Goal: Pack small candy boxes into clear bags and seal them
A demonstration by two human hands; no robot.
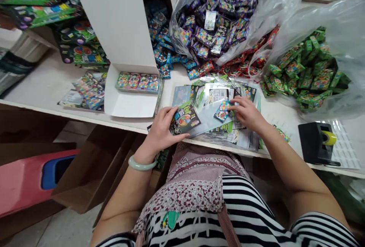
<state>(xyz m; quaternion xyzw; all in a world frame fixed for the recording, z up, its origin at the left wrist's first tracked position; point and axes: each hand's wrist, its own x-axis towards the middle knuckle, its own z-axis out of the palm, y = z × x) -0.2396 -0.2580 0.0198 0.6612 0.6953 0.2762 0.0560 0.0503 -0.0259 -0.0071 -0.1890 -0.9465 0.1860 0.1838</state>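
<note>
At the frame's centre, the left hand (161,130), closed on the printed card (186,119), should steady it while the half-curled right hand (247,112), grip unclear, squares the blue packet (221,111) at its fingertips.

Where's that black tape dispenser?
At the right of the head view, the tape dispenser stands on the white table, in front of the bagged green boxes.

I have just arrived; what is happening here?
A person has a dark printed card in the grip of the left hand. The right hand touches a small blue packet at a clear plastic sleeve; whether it is inside, I cannot tell. Farther back are bagged purple packets and green packets; an open white box stands to the left.
</note>
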